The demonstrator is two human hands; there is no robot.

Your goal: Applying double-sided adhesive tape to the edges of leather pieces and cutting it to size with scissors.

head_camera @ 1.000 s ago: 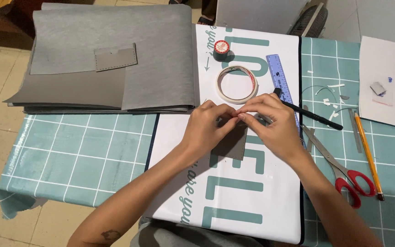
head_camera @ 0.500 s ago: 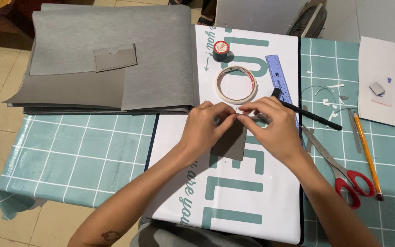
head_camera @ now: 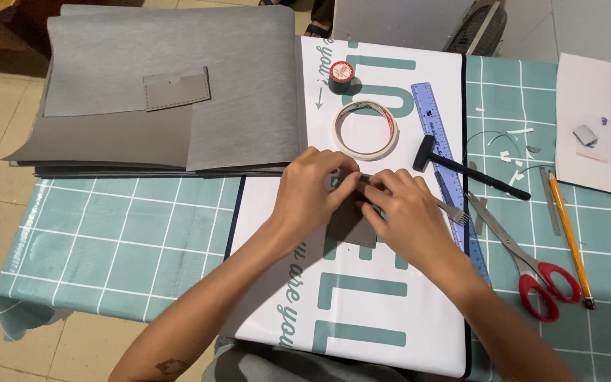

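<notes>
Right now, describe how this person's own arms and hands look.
Both forearms are bare: no sleeves, gloves, watch or rings show. The left hand and right hand have short, unpainted nails. A small dark mark, perhaps a tattoo, sits on the left forearm.

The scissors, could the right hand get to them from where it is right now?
Probably yes. The scissors lie in the open on the cloth to the right of the right hand, with nothing on top of them. But that hand is on the grey piece with the left hand, so it would have to let go.
</notes>
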